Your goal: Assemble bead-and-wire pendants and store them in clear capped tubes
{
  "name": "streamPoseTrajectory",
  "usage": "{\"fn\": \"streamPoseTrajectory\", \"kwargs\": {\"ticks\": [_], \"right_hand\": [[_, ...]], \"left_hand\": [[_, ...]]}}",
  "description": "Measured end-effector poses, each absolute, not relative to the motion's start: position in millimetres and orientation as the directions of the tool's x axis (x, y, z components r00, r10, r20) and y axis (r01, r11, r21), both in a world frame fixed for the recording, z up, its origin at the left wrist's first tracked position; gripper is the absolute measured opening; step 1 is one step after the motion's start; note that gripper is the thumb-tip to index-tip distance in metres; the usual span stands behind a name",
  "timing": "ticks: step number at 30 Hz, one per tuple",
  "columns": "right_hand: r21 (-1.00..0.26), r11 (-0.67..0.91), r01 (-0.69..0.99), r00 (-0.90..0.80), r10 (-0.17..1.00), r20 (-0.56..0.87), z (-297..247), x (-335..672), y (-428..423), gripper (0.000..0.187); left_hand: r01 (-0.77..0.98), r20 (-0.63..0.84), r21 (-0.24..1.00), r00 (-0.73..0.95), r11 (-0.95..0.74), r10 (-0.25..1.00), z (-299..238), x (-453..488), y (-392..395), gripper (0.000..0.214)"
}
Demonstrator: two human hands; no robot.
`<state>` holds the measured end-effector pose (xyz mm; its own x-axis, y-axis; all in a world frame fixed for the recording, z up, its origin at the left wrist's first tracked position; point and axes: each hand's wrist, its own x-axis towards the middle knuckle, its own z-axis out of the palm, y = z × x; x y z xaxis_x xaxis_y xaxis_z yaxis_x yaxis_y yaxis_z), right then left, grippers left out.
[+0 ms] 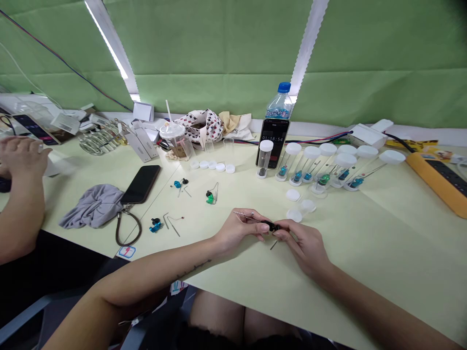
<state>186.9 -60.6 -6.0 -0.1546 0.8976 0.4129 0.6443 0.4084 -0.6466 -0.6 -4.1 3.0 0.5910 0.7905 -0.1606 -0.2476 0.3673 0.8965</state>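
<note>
My left hand [241, 227] and my right hand [303, 239] meet over the table, both closed on one small black part [270, 226]. A thin metal rod [245, 215] with a small bead-like end sticks out from my left fingers. Below my right fingertips a short dark metal pin or key [273, 245] points down; its upper end is hidden. To the left lie small blue and black parts [156, 225] beside bent metal keys [171, 223]. Farther back are another blue and black set [178, 183] and a green and black one [210, 197], each with thin bent metal pieces.
Several clear tubes with white caps [311, 153] stand at the back right, near a phone [273, 141] propped on a bottle [279, 104]. Loose white caps [293, 195] lie before them. A dark phone [141, 184], grey cloth [91, 206] and another person's arm [22, 194] are left.
</note>
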Motion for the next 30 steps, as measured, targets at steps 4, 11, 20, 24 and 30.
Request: {"fn": "streamPoseTrajectory", "kwargs": {"ticks": [4, 11, 20, 24, 30], "right_hand": [[-0.644, 0.413, 0.644, -0.162, 0.897, 0.412, -6.1, 186.2, -61.5, 0.025], [-0.643, 0.417, 0.643, -0.118, 0.882, 0.455, -10.9, 183.6, -62.1, 0.02], [-0.619, 0.426, 0.659, -0.14, 0.879, 0.456, -9.5, 185.0, -61.2, 0.019], [-0.626, 0.426, 0.653, -0.142, 0.881, 0.452, -6.8, 184.1, -61.4, 0.022], [-0.652, 0.409, 0.638, -0.154, 0.898, 0.413, -7.5, 185.0, -61.0, 0.021]], "left_hand": [[-0.25, -0.172, 0.895, 0.568, 0.368, 0.805, 6.4, -0.3, -4.6, 0.028], [-0.281, -0.208, 0.877, 0.51, 0.39, 0.834, 8.9, 0.2, -3.8, 0.028], [-0.269, -0.178, 0.887, 0.549, 0.374, 0.817, 6.1, 0.1, -3.7, 0.027], [-0.253, -0.181, 0.894, 0.551, 0.37, 0.815, 6.1, 0.3, -3.5, 0.029], [-0.25, -0.179, 0.895, 0.556, 0.368, 0.812, 6.2, 0.4, -3.1, 0.029]]}}
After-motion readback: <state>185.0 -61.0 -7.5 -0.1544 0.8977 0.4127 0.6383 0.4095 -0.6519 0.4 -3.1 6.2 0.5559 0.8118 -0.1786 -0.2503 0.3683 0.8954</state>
